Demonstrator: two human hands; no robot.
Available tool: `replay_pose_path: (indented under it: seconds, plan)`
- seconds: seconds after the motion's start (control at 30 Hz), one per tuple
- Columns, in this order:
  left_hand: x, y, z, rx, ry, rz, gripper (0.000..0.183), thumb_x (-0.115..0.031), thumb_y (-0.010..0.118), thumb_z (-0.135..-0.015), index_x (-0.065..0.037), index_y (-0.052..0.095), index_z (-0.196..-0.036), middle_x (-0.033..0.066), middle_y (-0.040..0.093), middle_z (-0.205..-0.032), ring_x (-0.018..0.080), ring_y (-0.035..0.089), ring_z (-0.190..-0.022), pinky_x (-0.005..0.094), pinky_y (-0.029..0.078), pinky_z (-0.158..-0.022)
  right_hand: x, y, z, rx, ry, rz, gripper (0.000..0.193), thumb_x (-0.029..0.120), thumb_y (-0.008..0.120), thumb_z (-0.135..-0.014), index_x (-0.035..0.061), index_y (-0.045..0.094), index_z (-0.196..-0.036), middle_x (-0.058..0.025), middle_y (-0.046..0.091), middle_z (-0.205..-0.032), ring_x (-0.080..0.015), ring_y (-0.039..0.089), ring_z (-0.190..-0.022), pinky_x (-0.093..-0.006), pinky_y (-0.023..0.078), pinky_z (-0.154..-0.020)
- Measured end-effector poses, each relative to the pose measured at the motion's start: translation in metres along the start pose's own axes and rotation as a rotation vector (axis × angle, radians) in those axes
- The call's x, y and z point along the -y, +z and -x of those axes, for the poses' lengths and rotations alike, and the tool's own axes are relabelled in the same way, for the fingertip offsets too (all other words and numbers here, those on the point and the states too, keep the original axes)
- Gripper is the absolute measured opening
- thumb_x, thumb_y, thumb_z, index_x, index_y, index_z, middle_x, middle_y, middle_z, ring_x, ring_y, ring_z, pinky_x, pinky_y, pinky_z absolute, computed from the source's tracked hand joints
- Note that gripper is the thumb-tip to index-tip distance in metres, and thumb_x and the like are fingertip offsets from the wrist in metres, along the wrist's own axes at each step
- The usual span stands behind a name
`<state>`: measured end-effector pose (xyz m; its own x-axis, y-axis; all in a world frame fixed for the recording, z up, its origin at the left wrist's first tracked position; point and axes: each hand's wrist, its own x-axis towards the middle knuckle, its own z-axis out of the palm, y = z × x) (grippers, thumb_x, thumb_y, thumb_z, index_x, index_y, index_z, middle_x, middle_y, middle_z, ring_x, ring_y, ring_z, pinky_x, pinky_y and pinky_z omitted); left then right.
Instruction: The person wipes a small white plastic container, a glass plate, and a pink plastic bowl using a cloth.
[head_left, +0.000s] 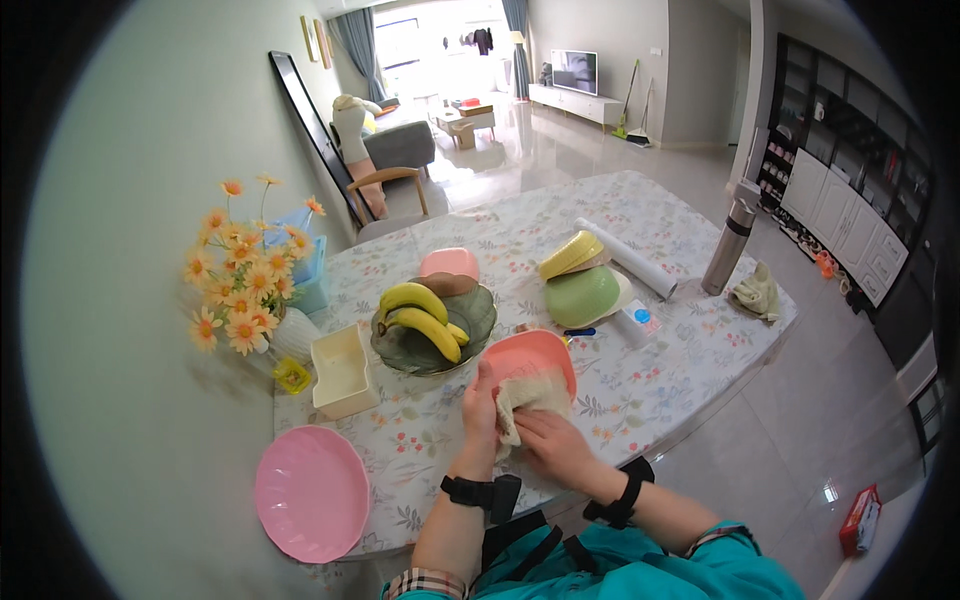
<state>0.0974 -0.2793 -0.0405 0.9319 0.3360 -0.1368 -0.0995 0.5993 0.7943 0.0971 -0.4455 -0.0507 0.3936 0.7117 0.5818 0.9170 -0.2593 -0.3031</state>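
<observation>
My left hand (481, 412) grips the left edge of a coral-pink dish (535, 350), its thumb along the rim. The dish is held tilted above the near part of the table. Pressed against the inside of the dish is a beige cloth (533, 393), with my right hand (556, 442) closed on its lower part. Some of the right fingers are hidden behind the folds. Just beyond my hands, a dark green leaf-shaped plate (399, 352) bears bananas (424, 322) and a brown oblong thing (447, 285).
Left stand a cream box (342, 372), a pink scalloped tray (310, 495) and orange flowers (243, 290). Yellow (570, 252) and green (582, 297) dishes, a white roll (628, 258), a steel flask (729, 245) and a crumpled cloth (755, 293) lie or stand right on the flowered tablecloth (640, 390).
</observation>
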Motion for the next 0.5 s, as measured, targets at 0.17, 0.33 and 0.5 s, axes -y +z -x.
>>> replay_pose_path:
  seconds: [0.17, 0.33, 0.5]
  plan:
    - [0.002, -0.004, -0.010, -0.053, 0.057, 0.043, 0.051, -0.046, 0.059, -0.097, 0.002, 0.060, -0.115, 0.0091, 0.067, -0.105, 0.0125, 0.063, -0.090, 0.0274, 0.053, -0.078, -0.046, -0.042, 0.005, -0.022, -0.105, 0.075, 0.040, 0.006, 0.066, -0.069, 0.0065, 0.069, -0.109, -0.0088, 0.069, -0.108, -0.0269, 0.065, -0.104, -0.0387, 0.051, -0.093]
    - [0.003, 0.015, 0.002, 0.108, -0.038, -0.023, 0.041, -0.031, 0.059, -0.099, 0.003, 0.058, -0.122, 0.0087, 0.064, -0.113, 0.0134, 0.062, -0.093, 0.0287, 0.051, -0.082, -0.031, -0.040, 0.008, -0.102, -0.036, 0.051, 0.037, 0.004, 0.066, -0.067, 0.0087, 0.072, -0.103, -0.0073, 0.072, -0.093, -0.0267, 0.069, -0.092, -0.0368, 0.056, -0.079]
    - [0.030, 0.005, -0.005, 0.030, 0.127, -0.025, 0.042, -0.035, 0.054, -0.101, 0.001, 0.059, -0.121, 0.0079, 0.064, -0.110, 0.0133, 0.061, -0.094, 0.0266, 0.049, -0.083, 0.009, -0.009, -0.014, -0.320, 0.232, -0.124, 0.041, 0.001, 0.064, -0.065, 0.0066, 0.070, -0.105, -0.0114, 0.072, -0.095, -0.0301, 0.069, -0.090, -0.0378, 0.056, -0.076]
